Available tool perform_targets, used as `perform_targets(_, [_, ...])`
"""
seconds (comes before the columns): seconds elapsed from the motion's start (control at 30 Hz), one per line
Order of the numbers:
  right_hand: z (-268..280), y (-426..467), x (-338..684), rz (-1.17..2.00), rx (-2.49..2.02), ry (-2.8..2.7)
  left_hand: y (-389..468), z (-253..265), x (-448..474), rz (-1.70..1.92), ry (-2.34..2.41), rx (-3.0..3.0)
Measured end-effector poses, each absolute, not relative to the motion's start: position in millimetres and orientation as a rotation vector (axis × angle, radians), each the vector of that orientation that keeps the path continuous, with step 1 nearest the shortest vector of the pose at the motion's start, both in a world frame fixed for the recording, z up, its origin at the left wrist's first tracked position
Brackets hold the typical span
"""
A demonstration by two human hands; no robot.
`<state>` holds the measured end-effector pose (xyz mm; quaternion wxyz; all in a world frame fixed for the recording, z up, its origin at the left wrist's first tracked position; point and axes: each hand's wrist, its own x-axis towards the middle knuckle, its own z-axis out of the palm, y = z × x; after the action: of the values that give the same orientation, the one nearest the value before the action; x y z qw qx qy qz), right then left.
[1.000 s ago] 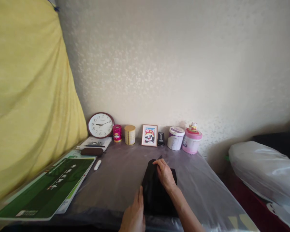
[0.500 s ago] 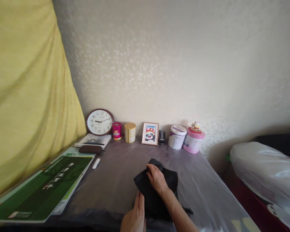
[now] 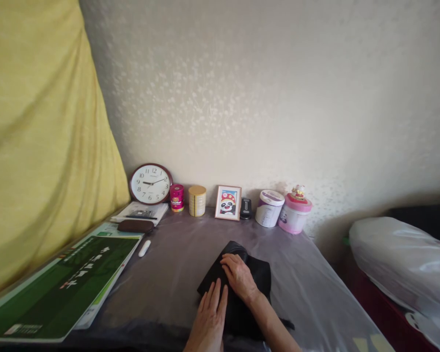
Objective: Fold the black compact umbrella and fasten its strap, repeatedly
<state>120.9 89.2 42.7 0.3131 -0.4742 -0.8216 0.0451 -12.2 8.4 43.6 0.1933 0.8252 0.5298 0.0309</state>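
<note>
A folded black fabric item (image 3: 259, 274) lies on the table near its front edge. A thin strap or cord end (image 3: 287, 323) sticks out at its lower right. My left hand (image 3: 209, 315) rests flat on the left part of the fabric, fingers stretched out and slightly apart. Across its upper middle lies my right hand (image 3: 239, 275), palm down with fingers a little bent, pressing on the cloth. Both hands and the right forearm cover much of the item, so its exact kind cannot be made out.
Along the wall stand a clock (image 3: 151, 184), a pink tin (image 3: 177, 198), a yellow tin (image 3: 197, 201), a framed panda picture (image 3: 228, 202), a black device (image 3: 245, 209) and two tubs (image 3: 269, 209). Green books (image 3: 62, 288), a brown case (image 3: 135, 226) and a white object (image 3: 144, 248) lie left.
My left hand has moved from the fabric's left edge onto its top and flattened. The left corner of the fabric now reaches lower and further left. My right hand has shifted slightly down, its fingers less curled.
</note>
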Motion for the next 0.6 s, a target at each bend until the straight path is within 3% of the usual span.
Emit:
perform_targets(0.2, [41.8, 74.7, 121.9, 0.116, -1.171, -2.389, 10.3, 28.6, -4.1, 0.09, 1.553, 2.325])
perform_targets(0.43, [36.3, 119.8, 134.1, 0.07, -1.286, -2.398, 19.1, -23.1, 8.7, 0.179, 1.784, 2.361])
perform_targets(0.6, [32.8, 154.5, 145.9, 0.034, -1.452, -2.261, 15.8, 1.0, 4.9, 0.091, 1.699, 2.283])
